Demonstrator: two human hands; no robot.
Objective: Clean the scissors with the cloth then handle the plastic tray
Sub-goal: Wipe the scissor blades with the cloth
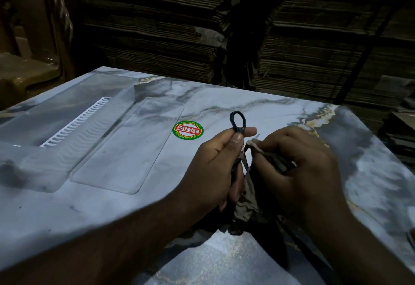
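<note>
Gripping black scissors (238,127) by the handle, the left hand (215,163) is holding them above the marble table (292,109) while the right hand (301,167) is pinching a brown cloth (247,203) around the blade, clear plastic tray (107,156) lying well left.

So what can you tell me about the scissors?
The scissors are small, with black, plastic-looking handle loops and thin metal blades. One loop sticks up above the left hand, which grips the handles over the table. The right hand presses a brownish cloth around one blade; only its shiny tip peeks out. The scissors look open.
</note>
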